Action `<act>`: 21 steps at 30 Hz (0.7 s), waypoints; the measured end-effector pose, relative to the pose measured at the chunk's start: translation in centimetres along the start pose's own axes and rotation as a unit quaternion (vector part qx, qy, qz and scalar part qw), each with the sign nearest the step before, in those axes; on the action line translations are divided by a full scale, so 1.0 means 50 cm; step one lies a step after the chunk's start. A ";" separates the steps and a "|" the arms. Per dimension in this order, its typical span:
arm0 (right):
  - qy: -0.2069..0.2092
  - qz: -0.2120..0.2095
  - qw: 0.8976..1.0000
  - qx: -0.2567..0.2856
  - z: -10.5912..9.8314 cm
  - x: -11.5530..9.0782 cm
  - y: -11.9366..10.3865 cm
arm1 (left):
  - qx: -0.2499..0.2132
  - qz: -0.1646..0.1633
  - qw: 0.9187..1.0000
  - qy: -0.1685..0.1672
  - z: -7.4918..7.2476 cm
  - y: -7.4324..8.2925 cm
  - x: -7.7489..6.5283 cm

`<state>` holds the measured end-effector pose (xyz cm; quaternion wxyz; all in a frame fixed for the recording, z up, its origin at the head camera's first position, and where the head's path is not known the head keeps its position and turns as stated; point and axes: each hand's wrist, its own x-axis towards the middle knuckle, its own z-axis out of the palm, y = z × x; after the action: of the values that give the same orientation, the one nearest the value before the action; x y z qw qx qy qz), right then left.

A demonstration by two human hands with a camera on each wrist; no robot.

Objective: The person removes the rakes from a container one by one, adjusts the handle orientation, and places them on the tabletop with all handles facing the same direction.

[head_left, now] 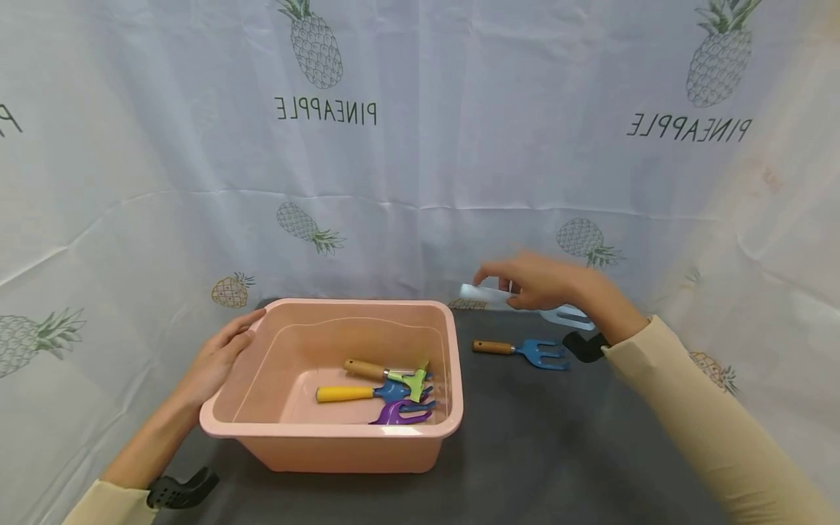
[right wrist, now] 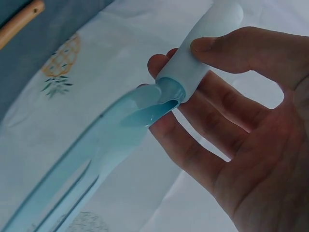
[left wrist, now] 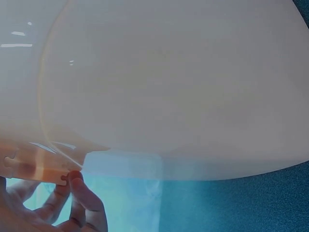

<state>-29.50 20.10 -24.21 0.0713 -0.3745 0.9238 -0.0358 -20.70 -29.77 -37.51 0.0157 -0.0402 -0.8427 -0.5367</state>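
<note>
My left hand (head_left: 223,357) grips the left rim of a pink plastic basin (head_left: 354,446); in the left wrist view its fingers (left wrist: 87,198) pinch the basin's edge. Up in the air right of the basin, my right hand (head_left: 541,281) holds a light blue hand fork (head_left: 485,293) by its handle. The right wrist view shows thumb and fingers around that handle (right wrist: 193,58), the slotted head (right wrist: 91,154) pointing away. Inside the basin lie a yellow-handled blue fork (head_left: 348,394), a wooden-handled tool (head_left: 364,369), a lime green tool head (head_left: 415,380) and a purple fork (head_left: 397,413).
A blue fork with a wooden handle (head_left: 495,347) lies on the dark tabletop (head_left: 525,445), right of the basin and below my right hand. White cloth (head_left: 426,160) printed with pineapples hangs behind and at both sides.
</note>
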 end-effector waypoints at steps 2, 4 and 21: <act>-0.002 0.007 1.000 0.001 0.012 -0.007 0.012 | -0.004 -0.002 1.000 0.000 0.000 -0.001 -0.001; -0.006 0.013 1.000 0.006 0.024 -0.013 0.021 | -0.004 -0.005 1.000 -0.001 0.000 -0.002 -0.001; 0.006 0.000 1.000 0.009 0.167 -0.045 0.092 | 0.002 -0.018 1.000 -0.003 0.000 0.001 0.000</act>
<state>-29.73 24.85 -32.76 0.0690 -0.3732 0.9240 -0.0468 -20.68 -29.73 -37.46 0.0036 -0.0268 -0.8445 -0.5348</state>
